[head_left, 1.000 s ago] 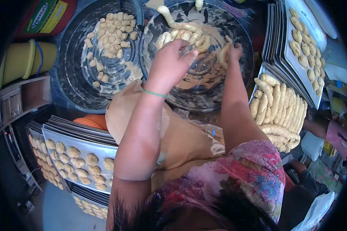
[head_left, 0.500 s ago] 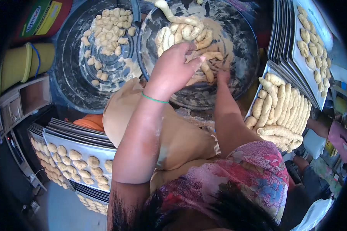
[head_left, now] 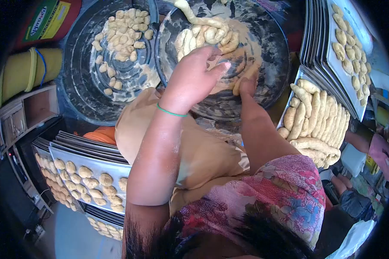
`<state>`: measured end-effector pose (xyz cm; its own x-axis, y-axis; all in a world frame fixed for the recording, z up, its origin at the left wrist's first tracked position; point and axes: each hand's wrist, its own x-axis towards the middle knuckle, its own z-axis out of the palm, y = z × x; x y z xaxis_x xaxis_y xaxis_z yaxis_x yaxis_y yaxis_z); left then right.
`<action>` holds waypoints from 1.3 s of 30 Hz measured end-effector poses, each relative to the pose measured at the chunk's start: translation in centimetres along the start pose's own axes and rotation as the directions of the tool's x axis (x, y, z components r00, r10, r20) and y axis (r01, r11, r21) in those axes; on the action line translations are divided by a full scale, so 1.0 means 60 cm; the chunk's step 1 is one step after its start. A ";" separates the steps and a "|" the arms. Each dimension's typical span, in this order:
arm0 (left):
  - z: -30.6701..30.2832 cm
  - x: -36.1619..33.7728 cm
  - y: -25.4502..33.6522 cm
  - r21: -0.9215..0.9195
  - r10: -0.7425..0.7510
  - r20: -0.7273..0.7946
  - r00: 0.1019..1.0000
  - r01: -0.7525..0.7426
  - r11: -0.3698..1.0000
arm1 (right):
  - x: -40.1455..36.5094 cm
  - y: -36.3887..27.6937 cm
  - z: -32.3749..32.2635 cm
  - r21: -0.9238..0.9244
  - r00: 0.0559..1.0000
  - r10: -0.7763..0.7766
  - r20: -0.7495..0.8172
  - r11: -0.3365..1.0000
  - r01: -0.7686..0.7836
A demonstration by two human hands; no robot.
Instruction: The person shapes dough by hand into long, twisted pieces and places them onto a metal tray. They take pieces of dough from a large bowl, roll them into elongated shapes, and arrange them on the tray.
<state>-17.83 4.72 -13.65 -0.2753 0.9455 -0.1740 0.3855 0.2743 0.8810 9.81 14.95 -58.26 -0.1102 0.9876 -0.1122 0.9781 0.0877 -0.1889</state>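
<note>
My left hand [head_left: 195, 74] hangs over the near left side of a round black tub, its thumb apart from the bent fingers and nothing visible between them. Behind it lies a pile of dough ropes [head_left: 208, 34] in the floured tub [head_left: 270, 45]; one long rope reaches up over the far rim. Inside the tub on the right, my right hand [head_left: 248, 87] is closed round a dough rope [head_left: 236, 89]. Part of that rope shows beside the fingers, and the rest is hidden by the hand.
A second tub [head_left: 80, 86] at left holds many small dough pieces [head_left: 127, 32]. Thick dough ropes [head_left: 319, 112] are stacked on a tray at right, beside piled trays [head_left: 328, 69]. More trays [head_left: 89, 149] of dough rounds stand at lower left. People sit at far right.
The dough pieces lying between my hands on the tub floor have gone from there. My right hand has closed on dough and shifted slightly toward me. My left hand has barely moved.
</note>
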 end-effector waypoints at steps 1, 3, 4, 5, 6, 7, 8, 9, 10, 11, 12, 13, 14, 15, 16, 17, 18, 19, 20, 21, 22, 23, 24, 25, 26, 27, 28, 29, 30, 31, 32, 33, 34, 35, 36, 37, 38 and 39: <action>0.002 -0.001 0.002 -0.003 0.008 -0.001 1.000 -0.008 1.000 | 0.008 0.055 0.071 -0.011 0.992 0.122 -0.007 0.992 -0.122; 0.002 -0.003 0.005 -0.001 0.019 -0.011 1.000 -0.019 1.000 | 0.009 0.000 -0.025 0.342 0.917 0.390 0.085 0.853 -0.394; 0.003 -0.005 0.007 0.013 0.029 -0.015 0.999 -0.028 1.000 | 0.011 -0.049 -0.092 0.490 0.856 0.490 0.168 0.712 -0.504; 0.006 -0.006 0.012 0.028 0.039 -0.017 0.999 -0.039 0.999 | 0.016 -0.087 -0.134 0.426 0.848 0.492 0.196 0.736 -0.526; 0.007 -0.009 0.014 0.043 0.048 -0.012 0.999 -0.047 0.998 | 0.015 -0.116 -0.168 0.357 0.836 0.501 0.225 0.756 -0.549; 0.008 -0.013 0.017 0.042 0.051 -0.004 0.999 -0.051 0.998 | 0.009 -0.134 -0.188 0.287 0.820 0.515 0.252 0.769 -0.571; 0.008 -0.014 0.021 0.039 0.058 0.005 0.998 -0.058 0.998 | 0.009 -0.143 -0.193 0.247 0.809 0.527 0.261 0.773 -0.584; 0.008 -0.014 0.025 0.037 0.068 0.011 0.998 -0.068 0.997 | 0.009 -0.133 -0.189 0.254 0.828 0.482 0.287 0.795 -0.551; 0.007 -0.013 0.027 0.040 0.047 0.019 0.999 -0.048 0.998 | 0.006 -0.117 -0.173 0.264 0.846 0.432 0.312 0.816 -0.514; 0.006 -0.011 0.024 0.043 0.026 0.024 0.999 -0.027 0.999 | 0.001 -0.105 -0.157 0.275 0.863 0.380 0.334 0.836 -0.475; 0.005 -0.007 0.022 0.045 0.008 0.026 1.000 -0.009 0.999 | 0.003 -0.089 -0.112 0.266 0.878 0.385 0.284 0.848 -0.458; 0.006 -0.002 0.017 0.059 -0.007 0.025 1.000 0.005 0.998 | 0.002 -0.094 -0.134 0.460 0.794 0.327 0.512 0.676 -0.576; 0.009 0.003 0.011 0.071 -0.023 0.024 0.999 0.021 0.997 | -0.008 -0.094 -0.156 0.566 0.691 0.188 0.698 0.445 -0.693; 0.011 0.006 0.012 0.083 -0.039 0.026 0.999 0.036 0.996 | -0.021 -0.098 -0.185 0.574 0.582 -0.012 0.813 0.186 -0.797; 0.009 0.004 0.024 0.044 -0.133 0.071 0.989 0.130 0.991 | -0.036 -0.118 -0.227 0.627 0.617 -0.112 0.779 0.121 -0.770; 0.011 0.004 0.028 0.098 -0.124 0.081 0.989 0.116 0.988 | -0.048 -0.141 -0.268 0.673 0.652 -0.205 0.730 0.046 -0.739; 0.015 0.003 0.024 0.153 -0.113 0.096 0.989 0.097 0.983 | -0.048 -0.152 -0.294 0.663 0.635 -0.294 0.714 -0.006 -0.749; 0.023 0.004 0.016 0.209 -0.100 0.114 0.988 0.074 0.975 | -0.044 -0.163 -0.317 0.649 0.619 -0.381 0.687 -0.060 -0.758; 0.037 0.006 -0.004 0.343 -0.034 0.080 0.996 0.004 0.939 | -0.041 -0.182 -0.344 0.654 0.621 -0.419 0.662 -0.081 -0.752; 0.050 -0.002 -0.016 0.475 0.069 0.023 0.997 -0.071 0.877 | -0.038 -0.203 -0.374 0.659 0.624 -0.457 0.634 -0.102 -0.745; 0.061 -0.010 -0.025 0.599 0.181 -0.022 0.983 -0.132 0.790 | -0.031 -0.223 -0.402 0.683 0.592 -0.521 0.615 -0.023 -0.730; 0.070 -0.019 -0.026 0.710 0.296 -0.055 0.954 -0.171 0.683 | -0.029 -0.240 -0.436 0.706 0.552 -0.580 0.599 0.058 -0.706; 0.073 -0.028 -0.012 0.697 0.277 -0.045 0.960 -0.168 0.697 | -0.040 -0.258 -0.494 0.790 0.554 -0.685 0.472 0.051 -0.611; 0.077 -0.038 0.002 0.685 0.257 -0.035 0.966 -0.164 0.710 | -0.053 -0.273 -0.552 0.861 0.529 -0.777 0.341 0.032 -0.508; 0.069 -0.047 0.033 0.608 0.176 -0.003 0.984 -0.138 0.782 | -0.049 -0.280 -0.586 0.917 0.453 -0.851 0.267 0.080 -0.391; 0.064 -0.053 0.056 0.528 0.093 0.037 0.995 -0.099 0.843 | -0.044 -0.281 -0.614 0.958 0.357 -0.911 0.206 0.114 -0.262; 0.065 -0.052 0.068 0.487 -0.016 -0.033 0.999 0.030 0.873 | -0.055 -0.278 -0.650 0.973 0.384 -0.900 0.207 0.149 -0.174; 0.061 -0.057 0.050 0.313 0.073 0.016 0.997 -0.075 0.947 | -0.072 -0.273 -0.684 0.978 0.410 -0.888 0.208 0.188 -0.089; 0.060 -0.070 0.059 0.211 0.112 -0.063 0.992 -0.096 0.973 | -0.083 -0.262 -0.705 0.973 0.432 -0.878 0.208 0.230 -0.001; 0.060 -0.084 0.067 0.109 0.137 -0.148 0.979 -0.122 0.987 | -0.089 -0.245 -0.712 0.926 0.412 -0.879 0.240 0.335 0.176; 0.057 -0.091 0.064 -0.051 0.079 -0.158 0.984 -0.088 0.995 | -0.094 -0.229 -0.719 0.839 0.397 -0.876 0.274 0.419 0.346; 0.050 -0.094 0.060 -0.207 0.021 -0.160 0.987 -0.054 0.977 | -0.096 -0.213 -0.724 0.718 0.386 -0.869 0.308 0.479 0.505; 0.048 -0.102 0.063 -0.357 -0.039 -0.156 0.987 -0.020 0.934 | -0.096 -0.195 -0.725 0.606 0.378 -0.815 0.439 0.579 0.545; 0.052 -0.113 0.068 -0.423 -0.036 -0.170 0.985 -0.040 0.905 | -0.095 -0.166 -0.735 0.630 0.344 -0.825 0.449 0.565 0.533; 0.059 -0.124 0.080 -0.486 -0.031 -0.188 0.982 -0.065 0.871 | -0.100 -0.133 -0.770 0.651 0.309 -0.835 0.456 0.550 0.523; 0.067 -0.133 0.091 -0.547 -0.027 -0.203 0.979 -0.091 0.832 | -0.102 -0.095 -0.814 0.640 0.365 -0.837 0.408 0.548 0.540; 0.076 -0.138 0.099 -0.600 -0.055 -0.166 0.985 -0.056 0.798 | -0.105 -0.050 -0.863 0.629 0.420 -0.834 0.357 0.548 0.552; 0.103 -0.151 0.128 -0.607 -0.102 -0.210 0.972 -0.048 0.794 | -0.113 -0.004 -0.908 0.699 0.507 -0.784 0.357 0.585 0.412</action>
<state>-6.94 -0.66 -8.04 -0.4922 0.8545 -0.1661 -0.2149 0.0656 0.9744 19.93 15.34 -4.28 -0.8860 0.3855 -0.2576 0.4033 0.3668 -0.8383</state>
